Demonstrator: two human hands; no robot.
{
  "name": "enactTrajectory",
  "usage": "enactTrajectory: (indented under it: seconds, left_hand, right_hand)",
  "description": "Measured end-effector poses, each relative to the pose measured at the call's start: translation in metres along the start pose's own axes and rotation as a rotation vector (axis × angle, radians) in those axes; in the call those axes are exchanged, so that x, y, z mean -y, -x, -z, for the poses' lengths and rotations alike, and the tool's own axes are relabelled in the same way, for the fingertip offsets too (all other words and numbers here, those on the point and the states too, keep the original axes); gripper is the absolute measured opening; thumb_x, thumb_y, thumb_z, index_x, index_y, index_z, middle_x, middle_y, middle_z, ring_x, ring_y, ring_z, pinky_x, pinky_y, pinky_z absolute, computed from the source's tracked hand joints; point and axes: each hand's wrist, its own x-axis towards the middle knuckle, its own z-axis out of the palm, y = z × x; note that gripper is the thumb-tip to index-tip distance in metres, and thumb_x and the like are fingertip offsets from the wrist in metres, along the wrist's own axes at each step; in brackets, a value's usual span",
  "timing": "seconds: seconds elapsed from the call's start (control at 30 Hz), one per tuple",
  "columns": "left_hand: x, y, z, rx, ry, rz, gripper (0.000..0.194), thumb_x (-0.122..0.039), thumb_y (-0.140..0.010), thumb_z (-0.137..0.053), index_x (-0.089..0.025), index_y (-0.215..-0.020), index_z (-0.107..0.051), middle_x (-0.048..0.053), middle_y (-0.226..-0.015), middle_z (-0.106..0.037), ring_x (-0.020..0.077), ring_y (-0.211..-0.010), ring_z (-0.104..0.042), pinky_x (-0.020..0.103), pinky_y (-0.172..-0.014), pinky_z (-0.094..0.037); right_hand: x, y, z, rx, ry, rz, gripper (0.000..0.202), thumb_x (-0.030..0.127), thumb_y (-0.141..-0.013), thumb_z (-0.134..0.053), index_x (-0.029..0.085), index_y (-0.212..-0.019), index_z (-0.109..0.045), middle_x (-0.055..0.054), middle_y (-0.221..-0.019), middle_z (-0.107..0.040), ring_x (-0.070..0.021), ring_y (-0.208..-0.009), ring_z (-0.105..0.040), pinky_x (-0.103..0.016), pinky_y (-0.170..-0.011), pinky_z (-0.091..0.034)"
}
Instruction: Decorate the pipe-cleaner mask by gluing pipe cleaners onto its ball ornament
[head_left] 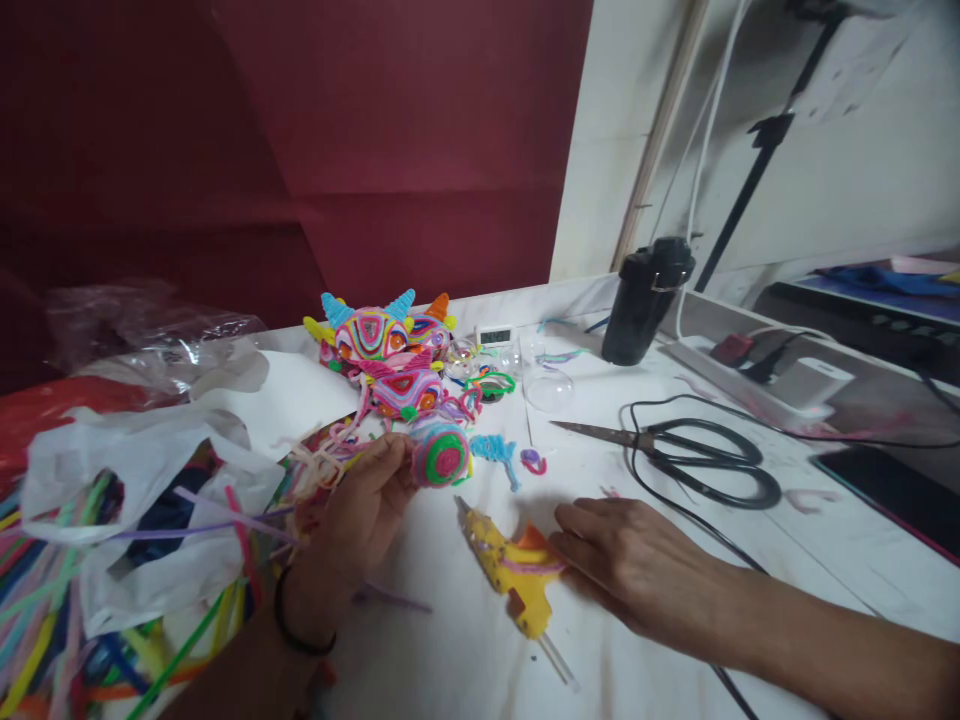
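Observation:
My left hand [375,490] grips a round coiled pipe-cleaner piece [444,458] by its left edge. Its face shows a pink centre, a green ring and a pink rim. My right hand [619,550] is closed beside a yellow hot glue gun [517,575], which lies on the table with its nozzle pointing up and left. A short pink pipe cleaner [529,568] passes in front of the gun's body into my right fingertips. Behind the coil sit several colourful pipe-cleaner animal heads [371,335]. A blue twisted piece [495,450] and a purple-pink curl [533,461] lie near it.
Black-handled scissors [675,450] lie at right, crossed by a black cable [694,515]. A phone [892,495], power strip [750,375] and black tumbler [646,300] stand beyond. Pipe cleaners [60,620] and a white plastic bag [82,480] fill the left. Clear domes [549,388] sit at the back.

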Motion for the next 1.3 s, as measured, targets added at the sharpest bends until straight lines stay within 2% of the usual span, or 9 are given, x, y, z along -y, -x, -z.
enactTrajectory:
  seconds: [0.27,0.57,0.63,0.77,0.87,0.97,1.07,1.2,1.3]
  left_hand:
    - [0.005,-0.005,0.004,-0.101,-0.012,-0.002,0.014,-0.02,-0.068,-0.079,-0.015,-0.065,-0.067,-0.001,-0.066,-0.063,0.0099,-0.062,-0.055,0.02,-0.06,-0.05]
    - [0.007,-0.004,-0.003,-0.108,-0.08,0.0,0.021,-0.028,-0.062,-0.084,-0.015,-0.064,-0.068,0.0,-0.065,-0.062,0.0106,-0.061,-0.054,0.02,-0.057,-0.047]
    - [0.007,-0.002,-0.004,-0.129,-0.072,0.0,0.023,-0.026,-0.059,-0.085,-0.014,-0.064,-0.067,-0.001,-0.065,-0.062,0.0099,-0.062,-0.053,0.02,-0.059,-0.047]
    - [0.007,0.002,-0.006,-0.108,-0.076,-0.019,0.022,-0.026,-0.063,-0.083,-0.014,-0.064,-0.065,-0.002,-0.064,-0.06,0.0087,-0.062,-0.052,0.019,-0.06,-0.045]
    - [0.007,0.006,-0.009,-0.074,-0.081,-0.016,0.021,-0.028,-0.067,-0.08,-0.014,-0.067,-0.064,-0.002,-0.066,-0.06,0.0094,-0.063,-0.052,0.02,-0.061,-0.044]
    - [0.006,0.008,-0.013,-0.038,-0.052,-0.019,0.018,-0.026,-0.07,-0.077,-0.016,-0.069,-0.063,0.0,-0.071,-0.062,0.0112,-0.067,-0.055,0.022,-0.065,-0.045]
    - [0.002,0.007,-0.014,-0.034,-0.027,-0.023,0.013,-0.022,-0.071,-0.076,-0.018,-0.075,-0.064,0.002,-0.079,-0.065,0.0148,-0.076,-0.06,0.025,-0.072,-0.047]
    - [-0.009,-0.001,-0.016,-0.029,-0.009,0.007,0.01,-0.02,-0.073,-0.073,-0.016,-0.08,-0.066,0.006,-0.084,-0.069,0.0173,-0.08,-0.062,0.027,-0.075,-0.048]
    - [-0.019,-0.012,-0.023,-0.018,0.006,0.025,0.006,-0.018,-0.075,-0.07,-0.013,-0.076,-0.067,0.006,-0.076,-0.069,0.0159,-0.069,-0.062,0.028,-0.072,-0.049]
  right_hand:
    - [-0.013,-0.004,-0.007,-0.056,0.112,0.137,0.021,0.016,-0.097,-0.043,0.016,-0.085,-0.06,-0.003,-0.077,-0.058,-0.0195,-0.063,-0.052,-0.035,-0.053,-0.033]
    - [-0.048,0.003,0.003,0.034,0.143,0.126,0.026,0.017,-0.099,-0.035,0.015,-0.095,-0.06,-0.005,-0.08,-0.06,-0.0199,-0.066,-0.055,-0.033,-0.058,-0.039]
    - [-0.051,0.007,0.004,0.021,0.111,0.091,0.027,0.023,-0.1,-0.035,0.016,-0.099,-0.06,-0.006,-0.08,-0.061,-0.0204,-0.064,-0.057,-0.033,-0.056,-0.039]
    - [-0.048,0.009,0.015,-0.004,-0.098,-0.033,0.033,0.039,-0.1,-0.034,0.018,-0.102,-0.059,-0.006,-0.083,-0.062,-0.0189,-0.065,-0.06,-0.031,-0.055,-0.041]
    - [-0.04,0.002,0.034,-0.093,-0.273,-0.128,0.038,0.035,-0.102,-0.028,0.02,-0.083,-0.057,-0.003,-0.074,-0.058,-0.016,-0.061,-0.057,-0.029,-0.056,-0.04]
    - [-0.035,-0.012,0.052,-0.158,-0.461,-0.214,0.039,0.039,-0.099,-0.035,0.02,-0.07,-0.052,0.0,-0.064,-0.052,-0.0138,-0.055,-0.05,-0.027,-0.053,-0.038]
    - [-0.033,-0.03,0.063,-0.197,-0.722,-0.27,0.037,0.047,-0.096,-0.04,0.02,-0.077,-0.056,0.0,-0.064,-0.053,-0.0142,-0.057,-0.049,-0.026,-0.052,-0.039]
    - [-0.036,-0.059,0.071,-0.319,-1.013,-0.238,0.033,0.049,-0.092,-0.048,0.019,-0.106,-0.051,0.0,-0.066,-0.061,-0.0142,-0.055,-0.052,-0.027,-0.051,-0.04]
    - [-0.039,-0.08,0.079,-0.422,-1.065,-0.196,0.031,0.049,-0.089,-0.054,0.018,-0.096,-0.056,-0.002,-0.071,-0.064,-0.0132,-0.056,-0.052,-0.026,-0.051,-0.038]
